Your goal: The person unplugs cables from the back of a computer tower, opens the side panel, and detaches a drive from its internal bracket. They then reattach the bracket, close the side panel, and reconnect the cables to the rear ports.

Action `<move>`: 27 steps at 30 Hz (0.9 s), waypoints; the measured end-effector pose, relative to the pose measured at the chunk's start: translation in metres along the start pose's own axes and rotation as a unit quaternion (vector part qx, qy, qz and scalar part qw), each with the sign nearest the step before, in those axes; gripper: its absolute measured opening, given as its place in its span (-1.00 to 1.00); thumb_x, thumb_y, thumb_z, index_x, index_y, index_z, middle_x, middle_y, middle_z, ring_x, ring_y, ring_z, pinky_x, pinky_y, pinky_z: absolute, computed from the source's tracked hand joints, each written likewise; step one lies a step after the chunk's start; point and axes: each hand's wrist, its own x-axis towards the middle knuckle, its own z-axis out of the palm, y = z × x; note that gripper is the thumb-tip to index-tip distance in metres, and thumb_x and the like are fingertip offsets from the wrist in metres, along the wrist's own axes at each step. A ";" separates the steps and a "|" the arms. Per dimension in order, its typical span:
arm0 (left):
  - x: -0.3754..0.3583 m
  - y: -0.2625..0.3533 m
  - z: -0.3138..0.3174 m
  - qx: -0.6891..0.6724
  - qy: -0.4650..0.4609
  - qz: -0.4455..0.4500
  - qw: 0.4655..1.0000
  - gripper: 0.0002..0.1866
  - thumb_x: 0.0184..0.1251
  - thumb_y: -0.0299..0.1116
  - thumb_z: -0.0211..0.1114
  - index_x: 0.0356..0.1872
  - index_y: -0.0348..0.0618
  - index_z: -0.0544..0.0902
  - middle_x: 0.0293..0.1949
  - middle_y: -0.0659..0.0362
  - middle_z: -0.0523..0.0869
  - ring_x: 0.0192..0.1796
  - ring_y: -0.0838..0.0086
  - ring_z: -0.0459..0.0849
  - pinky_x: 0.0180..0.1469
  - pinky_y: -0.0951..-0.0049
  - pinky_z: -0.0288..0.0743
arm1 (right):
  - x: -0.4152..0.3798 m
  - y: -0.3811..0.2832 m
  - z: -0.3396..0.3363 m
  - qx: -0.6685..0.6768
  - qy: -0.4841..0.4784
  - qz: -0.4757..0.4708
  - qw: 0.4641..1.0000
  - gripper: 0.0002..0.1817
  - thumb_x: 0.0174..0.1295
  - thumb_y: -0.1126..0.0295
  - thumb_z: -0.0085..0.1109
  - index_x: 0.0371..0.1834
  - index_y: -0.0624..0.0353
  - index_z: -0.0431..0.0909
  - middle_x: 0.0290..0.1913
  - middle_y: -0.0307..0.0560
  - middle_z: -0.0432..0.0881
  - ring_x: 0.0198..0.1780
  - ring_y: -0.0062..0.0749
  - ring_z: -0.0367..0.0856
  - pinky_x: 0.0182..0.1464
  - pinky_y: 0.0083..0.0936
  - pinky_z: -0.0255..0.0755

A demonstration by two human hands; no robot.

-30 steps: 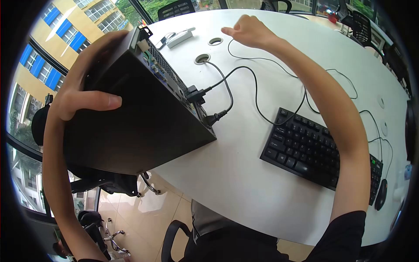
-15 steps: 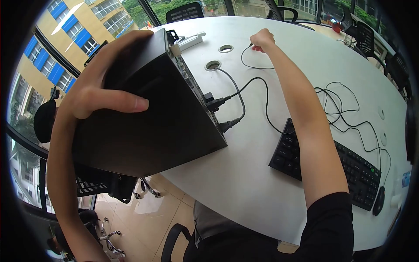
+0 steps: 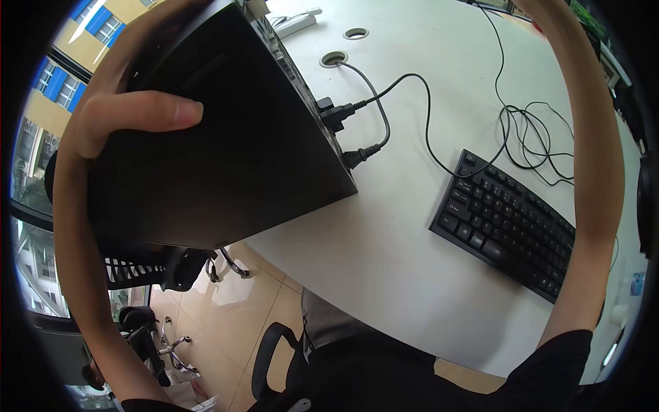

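Note:
A black computer tower [image 3: 226,151] stands tilted in this view at the left side of the white table. My left hand [image 3: 130,120] grips it, thumb lying across the near side panel and the other fingers hidden beyond the far edge. Two plugs sit at its back: an upper black plug [image 3: 336,115] and a lower power plug [image 3: 353,158] with a grey cord. At the top right edge my right hand [image 3: 532,4] is almost wholly cut off, its fingers out of sight. A thin black cable [image 3: 500,55] runs up to the top edge left of it.
A black keyboard [image 3: 508,220] lies partly behind my right forearm. Looped cables [image 3: 532,141] lie beyond it. Two round grommets [image 3: 334,59] and a white power strip [image 3: 295,25] are farther back. A chair armrest [image 3: 271,353] stands by the table's front edge.
My right hand has moved right and up to the frame's edge, and the thin cable now stretches upward. The view has tipped down. My left hand stays on the tower.

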 end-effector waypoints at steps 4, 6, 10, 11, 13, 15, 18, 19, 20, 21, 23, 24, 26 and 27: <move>0.003 0.007 0.001 -0.013 -0.036 -0.012 0.999 0.28 -0.35 -0.07 0.46 0.67 -0.30 0.34 0.47 -0.25 0.54 0.51 -0.06 0.54 0.62 0.05 0.31 | -0.092 -0.025 0.024 -0.033 -0.039 -0.122 0.991 -0.71 0.67 0.34 0.15 -0.27 0.21 0.67 -0.52 -0.29 0.48 -0.48 -0.58 0.36 -0.28 -0.56 0.35; -0.001 0.003 0.000 0.006 -0.002 -0.002 1.000 0.29 -0.34 -0.06 0.46 0.68 -0.30 0.32 0.48 -0.25 0.54 0.52 -0.05 0.54 0.62 0.05 0.30 | -0.121 -0.020 0.044 -0.013 -0.068 -0.108 0.992 -0.74 0.65 0.37 0.17 -0.25 0.23 0.68 -0.44 -0.24 0.57 -0.44 -0.57 0.43 -0.30 -0.56 0.38; -0.002 0.001 -0.003 0.006 0.015 0.020 1.000 0.19 -0.39 -0.16 0.43 0.60 -0.20 0.48 0.44 -0.19 0.61 0.50 -0.03 0.55 0.65 0.10 0.21 | -0.139 0.021 0.055 -0.003 -0.177 -0.128 0.976 -0.68 0.53 0.24 0.34 0.08 0.28 0.81 -0.27 -0.18 0.71 -0.27 -0.49 0.67 -0.17 -0.47 0.53; -0.002 0.003 -0.002 0.013 0.016 0.012 1.000 0.20 -0.40 -0.15 0.43 0.61 -0.20 0.48 0.43 -0.19 0.62 0.49 -0.03 0.56 0.65 0.10 0.22 | -0.149 0.009 0.061 -0.034 -0.185 -0.136 0.973 -0.59 0.49 0.17 0.40 0.09 0.37 0.80 -0.39 -0.21 0.61 -0.40 -0.49 0.63 -0.35 -0.47 0.44; -0.003 0.008 0.000 0.026 0.021 -0.003 0.999 0.21 -0.41 -0.14 0.44 0.61 -0.19 0.48 0.41 -0.18 0.63 0.47 -0.03 0.58 0.63 0.11 0.24 | -0.152 0.012 0.067 -0.031 -0.224 -0.131 0.965 -0.59 0.41 0.16 0.49 0.05 0.34 0.84 -0.43 -0.23 0.55 -0.46 -0.50 0.52 -0.37 -0.45 0.38; -0.004 0.010 -0.002 0.056 0.025 -0.009 0.998 0.22 -0.42 -0.12 0.44 0.62 -0.18 0.47 0.38 -0.18 0.64 0.45 -0.02 0.60 0.61 0.10 0.27 | -0.159 0.013 0.073 0.001 -0.187 -0.142 0.972 -0.71 0.41 0.26 0.47 -0.06 0.30 0.88 -0.46 -0.14 0.67 -0.49 -0.50 0.54 -0.37 -0.45 0.42; -0.003 0.009 0.001 0.048 0.035 -0.008 0.998 0.23 -0.42 -0.10 0.45 0.62 -0.17 0.47 0.35 -0.18 0.66 0.43 -0.02 0.62 0.59 0.09 0.31 | -0.162 0.022 0.083 0.071 -0.160 -0.129 0.976 -0.80 0.41 0.36 0.42 -0.14 0.30 0.88 -0.47 -0.07 0.75 -0.50 -0.50 0.57 -0.36 -0.47 0.46; -0.002 0.009 0.003 0.037 0.039 -0.006 0.999 0.23 -0.43 -0.10 0.45 0.62 -0.16 0.47 0.34 -0.17 0.67 0.42 -0.01 0.63 0.58 0.08 0.33 | -0.163 0.022 0.086 0.096 -0.157 -0.103 0.978 -0.80 0.41 0.37 0.41 -0.14 0.31 0.88 -0.47 -0.07 0.75 -0.50 -0.51 0.57 -0.37 -0.48 0.46; -0.002 0.010 0.002 0.044 0.034 -0.010 0.998 0.23 -0.42 -0.10 0.45 0.62 -0.16 0.47 0.34 -0.17 0.67 0.42 -0.02 0.63 0.58 0.08 0.32 | -0.166 0.021 0.088 0.121 -0.153 -0.078 0.978 -0.80 0.41 0.38 0.40 -0.14 0.32 0.88 -0.48 -0.07 0.75 -0.50 -0.52 0.58 -0.38 -0.49 0.46; -0.002 0.012 0.000 0.051 0.030 -0.015 0.998 0.23 -0.42 -0.10 0.45 0.62 -0.16 0.47 0.35 -0.18 0.66 0.42 -0.02 0.62 0.58 0.07 0.32 | -0.169 0.021 0.091 0.144 -0.150 -0.052 0.977 -0.80 0.41 0.40 0.39 -0.14 0.33 0.88 -0.48 -0.07 0.75 -0.50 -0.53 0.59 -0.38 -0.49 0.47; -0.003 0.011 0.000 0.049 0.036 -0.018 0.998 0.23 -0.43 -0.11 0.45 0.62 -0.16 0.47 0.36 -0.18 0.66 0.43 -0.03 0.62 0.59 0.06 0.32 | -0.174 0.022 0.100 0.203 -0.135 -0.010 0.970 -0.80 0.42 0.41 0.38 -0.14 0.35 0.87 -0.47 -0.07 0.77 -0.50 -0.56 0.62 -0.38 -0.51 0.50; -0.004 0.009 0.002 0.042 0.047 -0.018 0.998 0.23 -0.43 -0.12 0.45 0.62 -0.16 0.47 0.37 -0.18 0.65 0.44 -0.03 0.62 0.60 0.05 0.32 | -0.177 0.022 0.104 0.232 -0.128 0.011 0.964 -0.80 0.43 0.42 0.37 -0.13 0.36 0.87 -0.47 -0.07 0.77 -0.49 -0.57 0.64 -0.38 -0.52 0.51; -0.005 0.008 0.003 0.028 0.059 -0.019 0.998 0.23 -0.43 -0.13 0.44 0.62 -0.16 0.47 0.39 -0.19 0.64 0.45 -0.04 0.61 0.60 0.04 0.31 | -0.181 0.019 0.111 0.268 -0.118 0.035 0.956 -0.79 0.45 0.42 0.36 -0.12 0.37 0.87 -0.46 -0.08 0.78 -0.47 -0.58 0.67 -0.36 -0.54 0.56; -0.005 0.008 0.004 0.022 0.060 -0.021 0.998 0.23 -0.43 -0.13 0.44 0.62 -0.16 0.47 0.40 -0.19 0.64 0.46 -0.05 0.60 0.61 0.04 0.31 | -0.182 0.017 0.114 0.285 -0.114 0.047 0.950 -0.79 0.45 0.42 0.35 -0.12 0.38 0.87 -0.45 -0.08 0.79 -0.46 -0.58 0.69 -0.35 -0.55 0.58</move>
